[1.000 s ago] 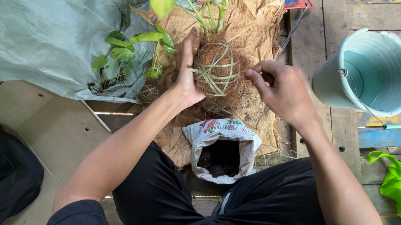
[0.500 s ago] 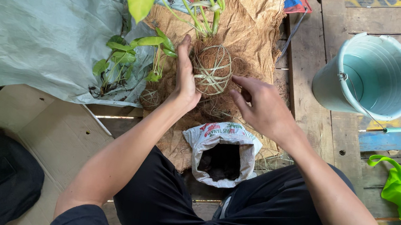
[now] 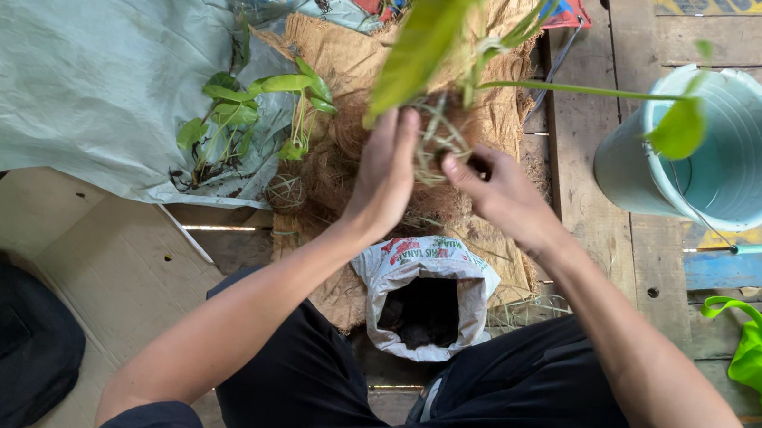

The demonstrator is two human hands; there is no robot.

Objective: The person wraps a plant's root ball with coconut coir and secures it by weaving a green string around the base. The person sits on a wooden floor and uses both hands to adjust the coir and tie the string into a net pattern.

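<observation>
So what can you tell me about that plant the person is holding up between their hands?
The plant is a brown fibrous ball wound with pale straw-like strands, with long green leaves rising from its top; one broad leaf looks blurred near the camera. It is lifted above the brown sacking. The left hand lies flat against its left side, and the right hand touches its right side, fingers at the strands.

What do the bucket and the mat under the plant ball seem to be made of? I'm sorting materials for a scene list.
The bucket looks like smooth moulded plastic, pale teal with a faint sheen and a thin wire handle. The mat looks like coarse brown plant fibre, perhaps coconut coir: matte, loosely woven, fraying at the edges. The plant ball seems bound in thin pale strands, material unclear.
</observation>
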